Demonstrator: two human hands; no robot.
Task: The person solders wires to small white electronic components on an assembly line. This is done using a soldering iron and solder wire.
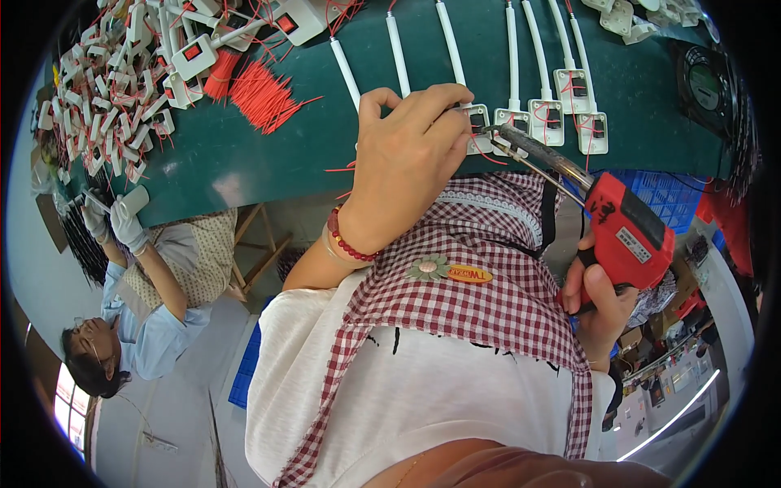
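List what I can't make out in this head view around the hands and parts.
Head view: lower ends of the row's two leftmost white tubes, hidden behind the left hand.
Head view: whether the soldering tip touches a wire in the switch housing, too small to tell.
Head view: the red soldering gun's grip, mostly covered by the right hand.
Head view: upper-right plastic housings, partly cut off by the top edge.

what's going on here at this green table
The person's right hand grips a red soldering gun, its tip at a small open white housing. The left hand is at that same housing; what its fingertips pinch is hidden. More white housings on tubes lie to the right, and a pile of thin red strands to the left. Further left, a co-worker's gloved hands hold a white part.
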